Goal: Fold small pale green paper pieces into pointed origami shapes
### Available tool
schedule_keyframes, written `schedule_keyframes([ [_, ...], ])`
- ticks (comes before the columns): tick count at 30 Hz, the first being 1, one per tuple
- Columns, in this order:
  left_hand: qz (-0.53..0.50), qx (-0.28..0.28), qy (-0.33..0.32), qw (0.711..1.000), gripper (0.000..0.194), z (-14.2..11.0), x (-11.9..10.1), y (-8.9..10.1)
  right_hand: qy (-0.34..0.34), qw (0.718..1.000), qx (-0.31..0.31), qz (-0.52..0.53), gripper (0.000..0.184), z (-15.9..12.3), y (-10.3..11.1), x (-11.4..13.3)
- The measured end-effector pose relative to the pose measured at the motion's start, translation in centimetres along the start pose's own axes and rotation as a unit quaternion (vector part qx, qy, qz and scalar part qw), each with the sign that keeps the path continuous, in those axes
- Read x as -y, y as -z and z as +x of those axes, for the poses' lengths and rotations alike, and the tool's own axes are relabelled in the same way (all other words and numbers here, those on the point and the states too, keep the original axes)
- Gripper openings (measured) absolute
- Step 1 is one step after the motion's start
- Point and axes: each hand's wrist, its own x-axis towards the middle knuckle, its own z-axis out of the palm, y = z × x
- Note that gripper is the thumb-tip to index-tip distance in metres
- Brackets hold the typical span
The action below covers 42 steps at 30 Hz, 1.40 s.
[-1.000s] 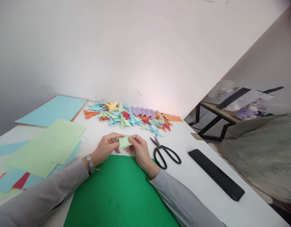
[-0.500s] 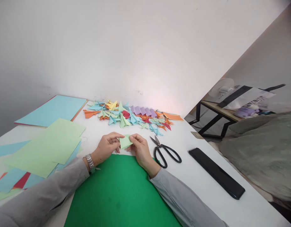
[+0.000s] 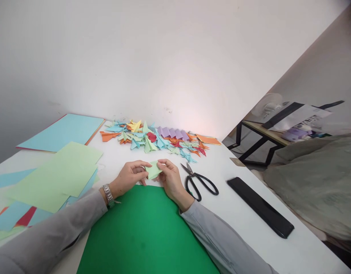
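White wall (image 3: 164, 68), matte and scuffed near its base, stood behind a smooth white table (image 3: 221, 220). Along the back lay a loose heap of folded paper shapes (image 3: 149, 144), sharp-pointed and crisply creased, in blue, pale green, orange, yellow and red; a purple pleated strip (image 3: 172, 133) rested among them, with a flat orange rectangle (image 3: 209, 140) at the right end. At far left: a squared stack of sheets (image 3: 64, 131), light blue uppermost; nearer, overlapping pale green sheets (image 3: 55, 179) above blue and red pieces. At right: scissors (image 3: 193, 175), blades slightly parted, with black looped handles, and a long, narrow black object (image 3: 261, 207) with a dull sheen. Beyond the table edge: a heap of grey-green cloth (image 3: 315, 186), softly rumpled. At front centre: one plain green sheet (image 3: 144, 236), spread below the wrists. Small pale green paper piece (image 3: 153, 170), creased and four-sided, was held between both hands just past the green sheet's far edge. Left hand (image 3: 129, 178), palm inward, pinched its left edge with index finger and thumb; a segmented silver-coloured band (image 3: 108, 196) circled that wrist. Right hand (image 3: 172, 180), angled in from lower right, wrist bent, gripped the right side between thumb and curled fingers. Both forearms, in grey sleeves, converged toward the paper.
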Motion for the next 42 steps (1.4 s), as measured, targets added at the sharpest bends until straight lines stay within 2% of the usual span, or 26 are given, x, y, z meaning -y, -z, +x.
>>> schedule_keyframes([
  [4, -0.049, -0.046, -0.002, 0.998, 0.028, 0.3, 0.4, 0.3, 0.057, 0.998, 0.017, -0.031, 0.028, -0.3, -0.2, 0.0],
  [7, -0.068, -0.064, -0.004, 0.996, 0.029, 0.5, 0.7, 0.4, 0.107, 0.987, 0.040, -0.111, 0.020, -0.7, -0.3, 0.2],
  [9, -0.058, -0.068, -0.002, 0.996, 0.029, 0.5, 0.6, 0.4, 0.118, 0.981, 0.060, -0.142, 0.018, -1.0, -0.3, 0.3],
  [13, -0.047, -0.083, -0.004, 0.995, 0.031, 0.4, 0.4, 0.2, 0.106, 0.979, 0.089, -0.151, 0.022, -1.0, -0.3, 0.4],
  [16, -0.050, -0.088, 0.002, 0.995, 0.032, 0.4, 0.4, 0.2, 0.093, 0.980, 0.078, -0.157, 0.025, -0.9, -0.3, 0.4],
  [26, -0.038, -0.077, -0.009, 0.996, 0.031, 0.3, 0.3, 0.2, 0.076, 0.988, 0.051, -0.128, 0.018, -0.8, -0.5, 0.5],
  [36, -0.008, -0.110, -0.010, 0.994, 0.030, 0.4, 0.1, -0.1, 0.060, 0.988, 0.047, -0.137, 0.017, -0.9, -0.6, 0.8],
  [42, -0.012, -0.113, -0.015, 0.993, 0.028, 0.6, 0.5, 0.0, 0.074, 0.987, 0.049, -0.132, 0.015, -0.8, -0.6, 0.5],
])
